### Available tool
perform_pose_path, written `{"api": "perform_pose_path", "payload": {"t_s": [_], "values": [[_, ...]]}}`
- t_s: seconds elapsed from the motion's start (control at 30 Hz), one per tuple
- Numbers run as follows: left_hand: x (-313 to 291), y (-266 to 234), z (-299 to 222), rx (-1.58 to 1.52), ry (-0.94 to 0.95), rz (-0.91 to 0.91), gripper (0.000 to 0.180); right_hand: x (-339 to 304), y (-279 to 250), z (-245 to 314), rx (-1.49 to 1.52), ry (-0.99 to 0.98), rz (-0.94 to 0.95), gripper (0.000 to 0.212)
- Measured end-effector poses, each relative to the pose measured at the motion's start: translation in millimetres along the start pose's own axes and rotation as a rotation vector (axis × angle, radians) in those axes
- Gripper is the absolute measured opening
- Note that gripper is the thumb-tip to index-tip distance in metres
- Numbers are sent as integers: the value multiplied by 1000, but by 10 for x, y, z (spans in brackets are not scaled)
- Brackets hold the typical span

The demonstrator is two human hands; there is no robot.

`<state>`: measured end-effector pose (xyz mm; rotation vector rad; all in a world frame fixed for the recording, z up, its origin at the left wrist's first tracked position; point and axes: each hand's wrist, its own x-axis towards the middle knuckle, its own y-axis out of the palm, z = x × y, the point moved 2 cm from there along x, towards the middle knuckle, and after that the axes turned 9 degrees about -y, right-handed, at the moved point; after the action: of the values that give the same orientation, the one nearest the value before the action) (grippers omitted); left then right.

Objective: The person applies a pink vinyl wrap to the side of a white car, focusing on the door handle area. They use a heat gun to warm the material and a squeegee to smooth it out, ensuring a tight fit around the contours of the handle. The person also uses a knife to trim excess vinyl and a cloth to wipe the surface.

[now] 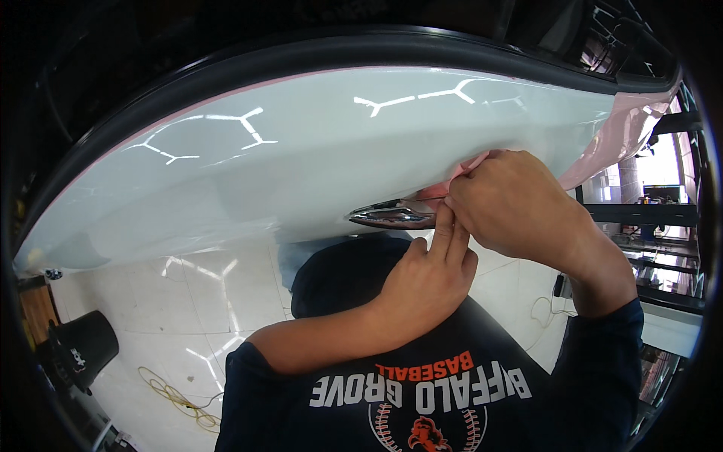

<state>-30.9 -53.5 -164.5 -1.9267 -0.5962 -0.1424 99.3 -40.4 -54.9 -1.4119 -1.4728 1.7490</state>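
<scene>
A car door panel (301, 158) arches across the view, its surface pale and glossy. A chrome door handle (392, 217) sits low on it, pointed at its left end. My right hand (520, 207) is closed on the edge of a pink film (468, 167), lifting a fold of it just above the handle's right part. My left hand (429, 290) is below, two fingers stretched up together, their tips at the handle beside the right fingertips. Nothing shows held in the left hand. Both hands hide the handle's right end.
More loose pink film (614, 139) hangs wrinkled at the panel's right end. A black bucket (89, 343) and a yellow cord (177, 395) are on the tiled floor (143, 301) at left. Dark racks (640, 215) stand at right.
</scene>
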Motion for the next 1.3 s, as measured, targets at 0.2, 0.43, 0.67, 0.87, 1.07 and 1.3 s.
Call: {"api": "perform_pose_path", "payload": {"t_s": [0.2,0.43,0.67,0.87,1.07,1.3], "values": [[-20,-35,-9,34,-12,-1,32,19,11,26,4,2,-9,17],[-22,-44,-19,-8,-24,28,31,-60,119,32,84,32,-309,9],[14,-77,-35,-33,-41,27,31,-219,177,-3,176,84,-356,16],[57,-149,-24,-80,-28,26,16,-485,524,181,459,231,-579,13],[-121,-641,172,25,43,-98,29,-393,622,325,506,301,-874,9],[475,-1116,380,401,-44,665,36,-465,828,363,460,267,-978,11]]}}
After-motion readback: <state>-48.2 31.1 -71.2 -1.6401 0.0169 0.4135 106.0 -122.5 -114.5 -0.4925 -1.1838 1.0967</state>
